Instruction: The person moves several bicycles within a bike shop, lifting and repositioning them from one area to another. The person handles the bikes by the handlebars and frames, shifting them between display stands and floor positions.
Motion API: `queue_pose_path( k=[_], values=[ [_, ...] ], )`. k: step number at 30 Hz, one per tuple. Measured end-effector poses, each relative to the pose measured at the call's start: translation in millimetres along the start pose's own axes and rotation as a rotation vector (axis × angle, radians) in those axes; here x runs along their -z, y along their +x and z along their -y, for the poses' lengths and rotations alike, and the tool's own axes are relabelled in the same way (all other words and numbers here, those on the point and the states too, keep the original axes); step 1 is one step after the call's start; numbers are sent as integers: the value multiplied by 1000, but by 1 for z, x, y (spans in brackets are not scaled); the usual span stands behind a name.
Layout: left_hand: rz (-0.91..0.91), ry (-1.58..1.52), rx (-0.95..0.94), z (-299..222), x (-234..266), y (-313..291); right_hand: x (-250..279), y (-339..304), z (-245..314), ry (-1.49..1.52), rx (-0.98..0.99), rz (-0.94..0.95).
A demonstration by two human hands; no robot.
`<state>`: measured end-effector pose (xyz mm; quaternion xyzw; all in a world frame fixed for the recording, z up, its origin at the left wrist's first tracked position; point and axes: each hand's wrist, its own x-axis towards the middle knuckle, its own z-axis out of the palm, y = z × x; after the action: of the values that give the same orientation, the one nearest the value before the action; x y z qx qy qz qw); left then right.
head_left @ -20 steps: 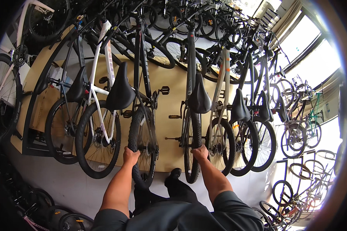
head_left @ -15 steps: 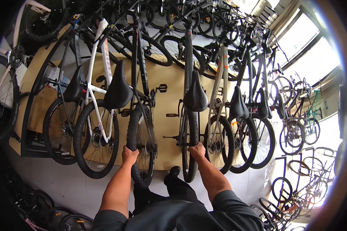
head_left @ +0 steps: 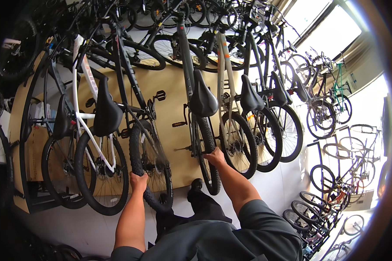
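My left hand [head_left: 138, 182] is closed on the knobbly black rear tyre [head_left: 136, 150] of a dark-framed bicycle [head_left: 127, 74]. To its right, my right hand [head_left: 215, 157] grips the rear tyre [head_left: 207, 137] of a grey bicycle [head_left: 185, 56] with a black saddle [head_left: 203, 98]. Both bicycles stand with their rear wheels towards me, and a gap lies between them. A pedal [head_left: 160, 95] of the left bicycle and a pedal [head_left: 178, 124] of the right one stick into that gap. Fingertips of both hands are partly hidden behind the tyres.
A white bicycle [head_left: 83, 78] stands close on the left, and a beige one [head_left: 224, 65] close on the right. Tan board [head_left: 170, 148] lies under the row. Many bicycles crowd the far side; more stand along the bright right wall. My shoe [head_left: 197, 185] is between the two wheels.
My view has turned, so the row appears slanted and shifted left. Both hands keep their hold on the same tyres. The left rear wheel now leans more in the picture.
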<state>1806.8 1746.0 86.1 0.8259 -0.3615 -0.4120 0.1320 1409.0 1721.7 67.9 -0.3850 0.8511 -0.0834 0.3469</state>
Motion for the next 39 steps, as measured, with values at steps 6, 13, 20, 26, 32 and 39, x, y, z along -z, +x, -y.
queue_pose_path(
  k=[6,13,20,26,32,39],
  values=[
    [-8,42,-32,-5,4,-5,1,-20,-3,63,57,-83],
    [96,75,-13,-4,6,-1,-4,-58,-24,25,125,-381],
    [129,53,-22,3,6,0,-4,-92,-46,4,130,-455],
    [70,24,-66,10,0,2,17,-109,-27,72,155,-469],
    [67,-14,-67,18,-4,9,58,-50,40,185,314,-497],
    [116,115,-114,46,-1,31,110,44,150,317,413,-517]
  ],
)
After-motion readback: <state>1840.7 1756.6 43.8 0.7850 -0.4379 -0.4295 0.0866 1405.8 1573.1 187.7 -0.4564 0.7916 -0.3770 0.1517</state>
